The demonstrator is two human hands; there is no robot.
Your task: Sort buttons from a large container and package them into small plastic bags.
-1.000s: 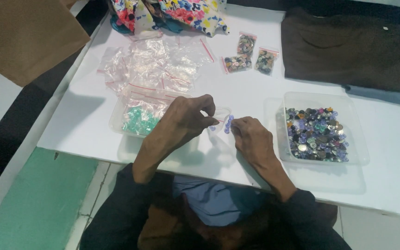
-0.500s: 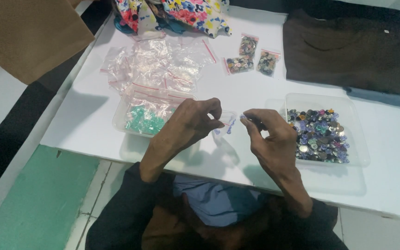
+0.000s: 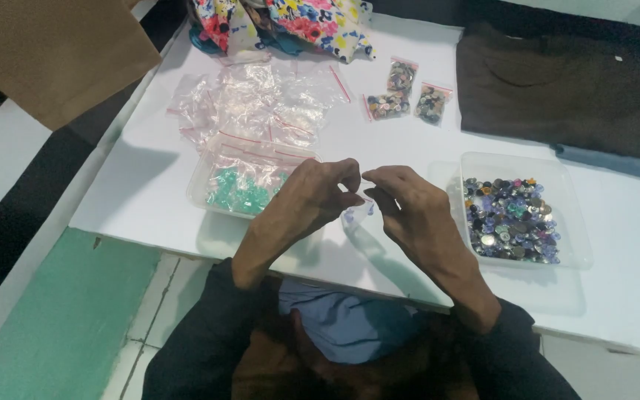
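Observation:
My left hand (image 3: 312, 198) and my right hand (image 3: 407, 207) meet above the white table (image 3: 150, 192), both pinching the top of a small clear plastic bag (image 3: 357, 212) that hangs between them with a few bluish buttons inside. To the right of my right hand stands a clear tray (image 3: 521, 164) filled with mixed buttons (image 3: 511, 219). To the left of my left hand a second clear tray (image 3: 200, 182) holds turquoise buttons (image 3: 237, 194) under small bags.
A heap of empty clear zip bags (image 3: 257, 100) lies behind the left tray. Three small filled bags (image 3: 401, 92) lie at the middle back. A folded dark brown garment (image 3: 557, 85), flowered fabric (image 3: 290, 22) and a brown paper sheet (image 3: 46, 52) sit around the edges.
My right hand went to the button tray and came back to the little bag. Both hands now pinch the bag's top together.

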